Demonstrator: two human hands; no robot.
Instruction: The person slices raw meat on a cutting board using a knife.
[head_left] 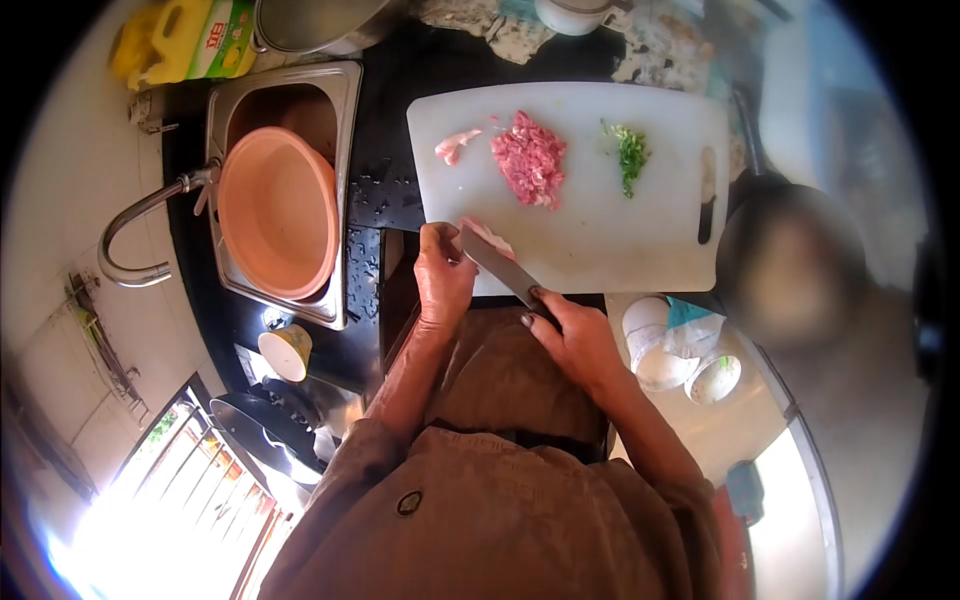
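Note:
My right hand (575,340) is closed round the handle of a kitchen knife (500,266), its blade slanting up to the left over the near edge of the white cutting board (590,250). Beside the blade tip, my left hand (443,275) has its fingers curled on a piece of raw meat (487,234), which the blade partly covers. Farther up the board lie a heap of chopped pink meat (529,160), a small pale strip of meat (457,146) and a little pile of chopped green herbs (630,158).
Left of the board, an orange basin (278,215) sits in the steel sink (350,150) under a curved faucet (135,235). A yellow oil jug (185,45) and a metal pot (320,25) stand behind. A pan (795,245) is at the right, white tubs (660,360) below.

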